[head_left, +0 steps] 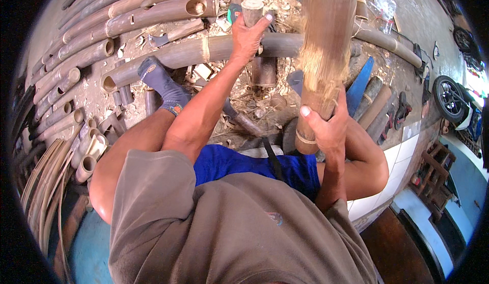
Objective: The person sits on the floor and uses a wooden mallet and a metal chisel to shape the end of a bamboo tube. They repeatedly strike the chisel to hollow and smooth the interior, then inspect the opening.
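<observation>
My left hand is closed round a short upright wooden peg with a pale, flat top. It stands over a long brown bamboo tube lying crosswise in front of me. My right hand grips the lower end of a thick bamboo club, with a raw, frayed band of fibres round its middle. The club is raised, its upper end reaching past the frame's top edge. A short bamboo piece sits below the left hand. The peg's lower end is hidden by the hand.
My socked foot rests beside the tube. Several bamboo tubes lie at the far left, with wood chips over the floor. A blue blade is right of the club. A motorbike wheel and a wooden stool stand at the right.
</observation>
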### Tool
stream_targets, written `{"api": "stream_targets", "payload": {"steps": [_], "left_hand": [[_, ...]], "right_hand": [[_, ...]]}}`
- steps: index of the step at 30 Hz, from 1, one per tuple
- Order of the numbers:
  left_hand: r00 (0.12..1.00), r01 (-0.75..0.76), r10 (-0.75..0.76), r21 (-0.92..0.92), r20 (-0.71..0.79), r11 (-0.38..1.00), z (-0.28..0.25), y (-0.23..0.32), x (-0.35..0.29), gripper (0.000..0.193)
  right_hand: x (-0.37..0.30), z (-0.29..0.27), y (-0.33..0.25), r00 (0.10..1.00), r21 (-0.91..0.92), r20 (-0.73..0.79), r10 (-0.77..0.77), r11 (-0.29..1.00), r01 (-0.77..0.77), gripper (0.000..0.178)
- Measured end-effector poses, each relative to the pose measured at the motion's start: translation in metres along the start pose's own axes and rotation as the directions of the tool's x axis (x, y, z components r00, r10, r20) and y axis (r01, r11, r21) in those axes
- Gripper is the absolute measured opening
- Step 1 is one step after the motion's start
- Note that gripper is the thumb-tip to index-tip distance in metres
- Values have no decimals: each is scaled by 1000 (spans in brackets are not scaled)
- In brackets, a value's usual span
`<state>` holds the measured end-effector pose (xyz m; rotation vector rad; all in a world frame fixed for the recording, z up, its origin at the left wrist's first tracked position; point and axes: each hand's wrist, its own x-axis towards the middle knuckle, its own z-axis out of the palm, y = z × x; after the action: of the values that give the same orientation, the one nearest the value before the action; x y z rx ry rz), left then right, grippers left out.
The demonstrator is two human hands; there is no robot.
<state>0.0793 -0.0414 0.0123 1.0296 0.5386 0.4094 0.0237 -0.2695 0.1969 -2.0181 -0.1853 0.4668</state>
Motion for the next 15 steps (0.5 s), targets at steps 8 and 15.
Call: {"api": "stream_targets", "payload": {"steps": [8,15], "left_hand": [[1000,2,0,158,-14,987,13,9,-12,34],[1000,-15,14,101,9,995,1,-3,-12,42]], "right_hand": [[87,6,-61,967,-373,52,-248,894,249,89],[103,4,-109,882,-393,170,-439,791,469,81]]}}
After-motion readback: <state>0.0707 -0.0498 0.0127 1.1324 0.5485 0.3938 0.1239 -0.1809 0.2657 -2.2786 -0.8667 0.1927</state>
